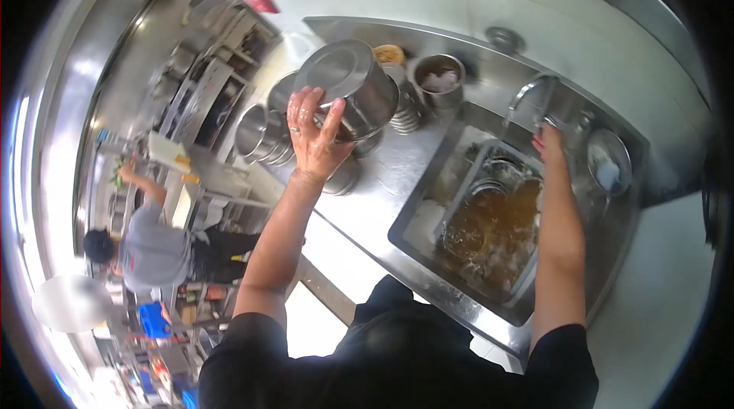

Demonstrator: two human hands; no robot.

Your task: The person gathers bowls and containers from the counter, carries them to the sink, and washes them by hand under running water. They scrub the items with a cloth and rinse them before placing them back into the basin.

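Two hands: left hand [315, 134] grips a tilted steel pot [349, 88]; right hand [549, 143] at the tap [527, 92] — grip unclear.

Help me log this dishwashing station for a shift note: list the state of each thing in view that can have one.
left hand: gripping a steel pot, tilted on its side
steel pot: held above the counter, base toward the camera
right hand: at the faucet handle
faucet: whether running, cannot tell
sink: holds a tub
tub: full of brown water, dishes submerged
stacked pots: on the counter, upright
round container: upright, something pale inside
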